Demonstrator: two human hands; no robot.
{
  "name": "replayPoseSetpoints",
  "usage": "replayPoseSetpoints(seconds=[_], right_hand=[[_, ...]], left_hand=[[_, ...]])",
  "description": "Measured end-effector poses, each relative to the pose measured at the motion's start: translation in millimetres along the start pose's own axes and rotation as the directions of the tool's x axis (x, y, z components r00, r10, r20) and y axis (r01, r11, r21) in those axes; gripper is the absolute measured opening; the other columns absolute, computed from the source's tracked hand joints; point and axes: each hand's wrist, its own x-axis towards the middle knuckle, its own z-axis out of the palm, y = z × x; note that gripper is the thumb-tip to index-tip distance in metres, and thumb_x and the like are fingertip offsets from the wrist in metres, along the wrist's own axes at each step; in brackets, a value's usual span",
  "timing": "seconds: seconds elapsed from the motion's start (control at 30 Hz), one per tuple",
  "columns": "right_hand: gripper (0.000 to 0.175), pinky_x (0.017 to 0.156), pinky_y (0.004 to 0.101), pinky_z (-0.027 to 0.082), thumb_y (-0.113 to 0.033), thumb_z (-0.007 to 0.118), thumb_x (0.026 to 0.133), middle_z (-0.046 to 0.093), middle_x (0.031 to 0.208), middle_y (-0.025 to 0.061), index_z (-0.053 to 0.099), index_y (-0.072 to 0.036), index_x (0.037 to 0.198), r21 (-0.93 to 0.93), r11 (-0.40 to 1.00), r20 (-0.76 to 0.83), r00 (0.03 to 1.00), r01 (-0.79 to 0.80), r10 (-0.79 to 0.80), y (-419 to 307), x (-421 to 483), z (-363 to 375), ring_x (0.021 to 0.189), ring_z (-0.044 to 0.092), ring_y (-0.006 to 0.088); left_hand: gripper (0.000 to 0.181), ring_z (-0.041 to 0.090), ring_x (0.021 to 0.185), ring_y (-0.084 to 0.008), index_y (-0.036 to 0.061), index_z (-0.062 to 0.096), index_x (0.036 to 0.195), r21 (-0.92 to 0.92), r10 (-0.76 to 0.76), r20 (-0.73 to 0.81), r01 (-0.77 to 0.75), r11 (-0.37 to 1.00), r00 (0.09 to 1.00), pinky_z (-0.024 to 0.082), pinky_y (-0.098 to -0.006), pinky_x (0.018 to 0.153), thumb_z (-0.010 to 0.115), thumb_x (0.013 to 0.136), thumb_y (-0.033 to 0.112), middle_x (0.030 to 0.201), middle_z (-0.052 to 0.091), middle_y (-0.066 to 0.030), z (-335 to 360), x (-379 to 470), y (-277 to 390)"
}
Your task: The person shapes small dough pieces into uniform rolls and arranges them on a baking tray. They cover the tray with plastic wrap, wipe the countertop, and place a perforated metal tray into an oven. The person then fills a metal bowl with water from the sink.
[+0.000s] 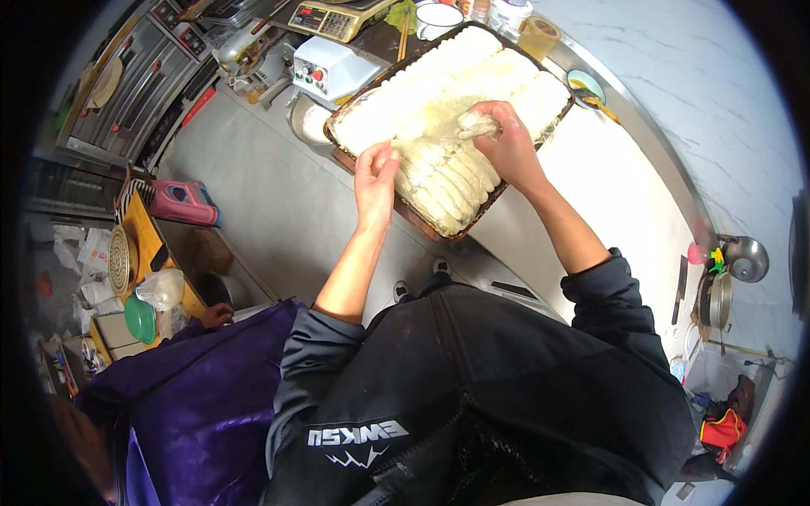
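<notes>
A large dark-rimmed baking tray (pixel 557 126) lies before me, filled with rows of pale dough strips (pixel 446 183) under what looks like clear plastic film (pixel 436 120). My right hand (pixel 509 145) is over the tray's right part, closed on a bunched, whitish wad (pixel 474 125); whether this is film or dough I cannot tell. At the tray's left side, my left hand (pixel 376 180) pinches the film's edge between thumb and fingers. The near dough strips lie side by side between my hands. The far part of the tray is washed out by glare.
A white control box (pixel 329 66), a metal bowl (pixel 308 120) and a digital scale (pixel 335 19) stand beyond the tray's left side. An enamel mug (pixel 438 18) and a small bowl (pixel 585 87) sit beyond it. A co-worker in a purple garment (pixel 209 405) is close on my left.
</notes>
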Motion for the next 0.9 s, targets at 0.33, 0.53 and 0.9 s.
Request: replayPoseSetpoints(seconds=[0.33,0.53,0.9], right_hand=[[0.049,0.097,0.0318,0.042,0.009,0.048,0.080,0.046,0.132,0.0057,0.051,-0.006,0.127,0.649,0.760,0.282,0.919,0.030,-0.277,-32,18,6,0.113,0.050,0.0146],[0.054,0.103,0.0333,0.038,0.002,0.055,0.084,0.044,0.135,0.0074,0.042,-0.008,0.135,0.357,0.931,0.273,0.962,-0.076,-0.026,9,25,-3,0.121,0.047,0.0204],[0.066,0.099,0.0355,0.040,-0.011,0.065,0.086,0.052,0.127,0.0068,0.031,-0.004,0.141,0.717,0.286,0.672,0.740,-0.636,-0.040,24,1,56,0.118,0.049,0.0188]], left_hand=[[0.067,0.051,0.116,-0.0175,0.0049,0.042,0.135,0.286,0.263,0.458,-0.421,0.861,0.849,0.041,-0.0299,0.100,0.075,0.077,0.011,0.124,0.056,-0.0110,29,20,57],[0.043,0.061,0.097,-0.0152,0.0026,0.052,0.122,-0.084,0.032,0.313,-0.006,0.996,0.949,0.051,-0.0295,0.083,0.068,0.082,0.003,0.108,0.064,-0.0085,27,37,60],[0.046,0.058,0.097,-0.0189,0.0071,0.040,0.127,-0.432,0.205,0.185,-0.108,0.896,0.961,0.049,-0.0311,0.084,0.057,0.086,-0.002,0.110,0.057,-0.0085,64,62,73]])
